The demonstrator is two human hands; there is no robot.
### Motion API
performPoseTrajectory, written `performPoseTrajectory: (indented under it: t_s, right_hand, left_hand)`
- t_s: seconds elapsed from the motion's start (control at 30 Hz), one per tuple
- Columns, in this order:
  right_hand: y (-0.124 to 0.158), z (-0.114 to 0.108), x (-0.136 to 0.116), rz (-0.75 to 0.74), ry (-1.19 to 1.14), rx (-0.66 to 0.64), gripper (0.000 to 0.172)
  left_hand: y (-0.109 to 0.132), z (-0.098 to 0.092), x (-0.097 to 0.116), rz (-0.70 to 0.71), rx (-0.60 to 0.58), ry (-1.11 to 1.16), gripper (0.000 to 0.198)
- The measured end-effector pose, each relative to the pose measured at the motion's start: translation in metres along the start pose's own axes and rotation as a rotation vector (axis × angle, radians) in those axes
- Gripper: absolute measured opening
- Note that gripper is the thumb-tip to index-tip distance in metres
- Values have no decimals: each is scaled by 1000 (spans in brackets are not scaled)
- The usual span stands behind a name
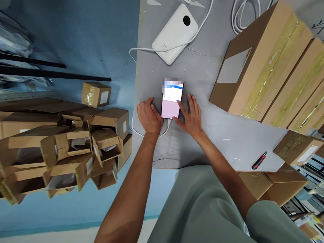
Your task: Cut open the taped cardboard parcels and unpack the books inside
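Two bare hands flank a phone (pixel 172 101), which lies on the grey table (pixel 215 135) with its screen lit and the top of it blurred out. The left hand (pixel 150 116) rests just beside the phone's left edge, most fingers bent inward and the thumb side facing it; whether it pinches anything cannot be told. The right hand (pixel 190 114) is spread at the phone's right side, its index fingertip over the screen's right edge and its thumb by the lower right corner.

A white cable (pixel 165 132) is plugged into the phone's near end and curves away to the phone's left, passing by the left wrist. Beyond the phone lies a white power bank (pixel 175 35), with a stretch of white cord (pixel 149 50) across it. Taped boxes (pixel 253 60) stand to the phone's right, and a red and black cutter (pixel 259 160) lies to its near right. Well left of the phone, past the table's edge, are open cartons (pixel 73 135).
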State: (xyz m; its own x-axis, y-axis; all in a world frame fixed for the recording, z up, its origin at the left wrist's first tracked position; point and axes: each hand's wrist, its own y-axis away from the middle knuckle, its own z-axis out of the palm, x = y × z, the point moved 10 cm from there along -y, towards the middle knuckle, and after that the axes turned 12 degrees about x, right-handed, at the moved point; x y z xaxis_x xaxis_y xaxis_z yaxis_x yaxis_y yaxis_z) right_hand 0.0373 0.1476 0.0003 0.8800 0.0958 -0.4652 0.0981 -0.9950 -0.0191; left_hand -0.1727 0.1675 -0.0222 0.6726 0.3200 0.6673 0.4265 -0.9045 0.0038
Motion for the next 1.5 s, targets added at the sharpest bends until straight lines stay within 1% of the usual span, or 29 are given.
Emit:
performPoseTrajectory:
  t_s: [0.13,0.23,0.47,0.7,0.9,1.03,1.17,1.3,1.5]
  right_hand:
    - [1,-1,3,6,-10,35,96]
    - [3,0,6,4,-18,58,97]
    - [4,3,7,7,-21,53,97]
    - [7,8,7,-8,-12,19,101]
    - [8,6,4,-49,-42,5,102]
    - [8,6,2,-74,-48,-16,100]
    - [8,8,3,-72,-31,0,96]
    - [8,9,3,-70,-22,14,96]
    - [8,9,3,-63,-34,21,92]
  left_hand:
    - [1,2,2,17,-35,-11,74]
    - [1,4,1,11,-63,9,71]
    - [1,1,6,78,-30,-31,77]
    - [2,4,1,17,-49,12,66]
    - [2,5,-1,7,-28,19,63]
    - [2,4,2,28,-19,12,60]
    - [2,5,0,17,-20,10,57]
    - [2,5,0,23,-24,17,60]
    - [1,4,5,35,-28,6,63]
